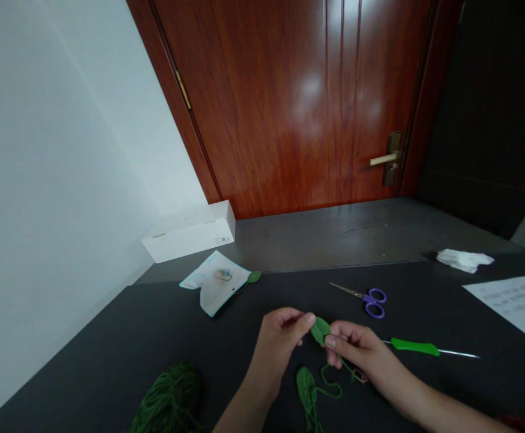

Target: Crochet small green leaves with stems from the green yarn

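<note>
A small green crocheted leaf (320, 331) is pinched between my two hands above the dark table. My left hand (282, 337) grips its left edge between thumb and fingers. On the other side, my right hand (355, 346) holds the lower right edge, and a green yarn tail hangs below it. Another green crocheted leaf (306, 385) lies on the table under my hands, its yarn trailing. Right of my right hand rests a crochet hook with a green handle (414, 347). A small pinkish loop (360, 376) shows partly beneath my right wrist; I cannot make out what it is.
Purple-handled scissors (365, 298) lie beyond my hands. A green yarn ball (169, 397) sits at front left. Farther back are a white packet (217, 282) with a small green leaf (254, 276) beside it, a white box (194, 234), a crumpled tissue (464, 260) and a printed sheet (521, 304).
</note>
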Demonstrator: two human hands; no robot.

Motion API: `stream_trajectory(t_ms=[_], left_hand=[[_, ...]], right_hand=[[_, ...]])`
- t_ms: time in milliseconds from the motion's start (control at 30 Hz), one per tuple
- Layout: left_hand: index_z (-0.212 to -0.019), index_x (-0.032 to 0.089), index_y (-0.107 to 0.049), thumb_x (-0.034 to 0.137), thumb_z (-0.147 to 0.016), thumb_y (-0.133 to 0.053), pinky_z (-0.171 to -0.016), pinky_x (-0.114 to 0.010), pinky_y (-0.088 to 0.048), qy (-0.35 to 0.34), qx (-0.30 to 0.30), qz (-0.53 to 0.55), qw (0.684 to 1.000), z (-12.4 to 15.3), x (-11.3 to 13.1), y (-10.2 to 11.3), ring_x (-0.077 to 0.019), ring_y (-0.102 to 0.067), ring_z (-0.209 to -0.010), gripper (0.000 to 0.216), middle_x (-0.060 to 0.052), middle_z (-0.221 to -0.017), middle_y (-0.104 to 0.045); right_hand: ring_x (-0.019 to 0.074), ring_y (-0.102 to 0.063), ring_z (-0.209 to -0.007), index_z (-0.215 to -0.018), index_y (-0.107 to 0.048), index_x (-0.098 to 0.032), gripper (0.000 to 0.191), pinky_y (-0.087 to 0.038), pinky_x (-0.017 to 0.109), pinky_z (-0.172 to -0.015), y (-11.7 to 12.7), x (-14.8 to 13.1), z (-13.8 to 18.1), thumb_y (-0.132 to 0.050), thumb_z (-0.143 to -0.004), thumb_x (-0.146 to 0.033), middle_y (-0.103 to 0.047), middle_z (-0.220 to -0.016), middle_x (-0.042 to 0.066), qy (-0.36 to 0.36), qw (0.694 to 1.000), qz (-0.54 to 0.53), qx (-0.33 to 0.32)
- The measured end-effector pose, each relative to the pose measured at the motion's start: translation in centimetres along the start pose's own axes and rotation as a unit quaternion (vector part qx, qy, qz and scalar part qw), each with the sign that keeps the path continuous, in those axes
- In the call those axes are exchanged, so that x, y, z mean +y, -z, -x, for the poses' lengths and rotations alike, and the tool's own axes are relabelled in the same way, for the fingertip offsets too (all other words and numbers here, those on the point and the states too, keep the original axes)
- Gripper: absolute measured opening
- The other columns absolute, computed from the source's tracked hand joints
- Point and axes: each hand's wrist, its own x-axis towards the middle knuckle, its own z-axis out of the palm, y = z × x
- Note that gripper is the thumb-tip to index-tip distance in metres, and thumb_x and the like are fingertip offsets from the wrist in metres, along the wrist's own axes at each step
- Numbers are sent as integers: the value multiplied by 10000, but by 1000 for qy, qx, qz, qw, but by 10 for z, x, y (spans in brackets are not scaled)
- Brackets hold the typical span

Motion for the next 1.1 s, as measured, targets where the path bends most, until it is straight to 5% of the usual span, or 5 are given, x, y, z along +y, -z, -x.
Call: stream_trajectory(t_ms=[600, 933, 1100], left_hand=[[-619, 146, -638, 441, -742, -636, -555, -248, -332, 7, 30, 24, 999, -3, -7, 1, -114, -410, -555, 319, 20, -572, -521], [-718, 127, -711, 321, -700, -691, -596, -249, -371, 20, -70, 33, 997, 3, -1, -2, -141, -509, -627, 196, -17, -655, -630], [-629, 134, -700, 272, -673, -703, -608, -250, -349, 7, -44, 36, 998, 3, -5, -7, -135, -475, -601, 145, 8, -587, -600]], right_hand=[[133, -521, -511, -629, -623, -180, 349, -413, 262, -546, -1, 1, 0, -650, -756, -505, -624, -561, 0, 8, 1000, 13, 25], [124, -499, -520, -623, -627, -170, 347, -398, 257, -552, 1, -1, -1, -653, -762, -488, -600, -560, -11, 16, 998, 17, 52], [131, -500, -519, -612, -615, -181, 356, -397, 264, -553, 1, -1, -1, -648, -757, -504, -597, -557, -11, 21, 998, 22, 62]])
